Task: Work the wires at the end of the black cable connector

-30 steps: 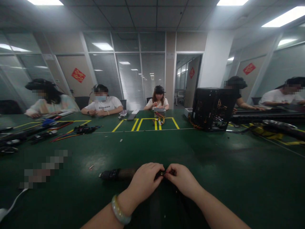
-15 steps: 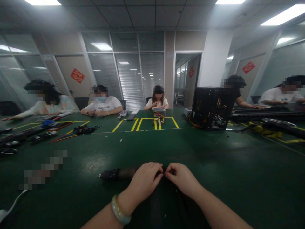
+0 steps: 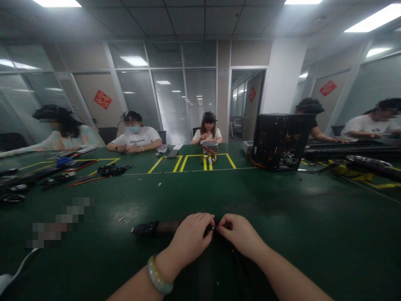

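Low in the middle of the view, my left hand (image 3: pixel 193 236) is closed in a pinch, a pale bangle (image 3: pixel 159 275) round its wrist. At its thumb and fingertips a tiny bright piece (image 3: pixel 213 227) shows, too small to name. My right hand (image 3: pixel 239 235) faces it with thumb and forefinger pinched, the two sets of fingertips nearly meeting. What the right fingers hold cannot be made out. A dark cylindrical thing (image 3: pixel 167 228) with a black ribbed collar and a small metal tip lies on the table, its right end hidden behind my left hand.
Across the green table (image 3: pixel 282 221) stands a black computer case (image 3: pixel 278 142). Bundled cables (image 3: pixel 111 170) lie at the left, and a white cord (image 3: pixel 19 267) is nearer me. Several people sit around the far side; one (image 3: pixel 206 133) handles a grey box (image 3: pixel 209 144) with wires.
The tiny bright piece at my left fingertips shows a little more, and the gap between my fingertips looks slightly wider. At far left, a person's arm reaches further out.
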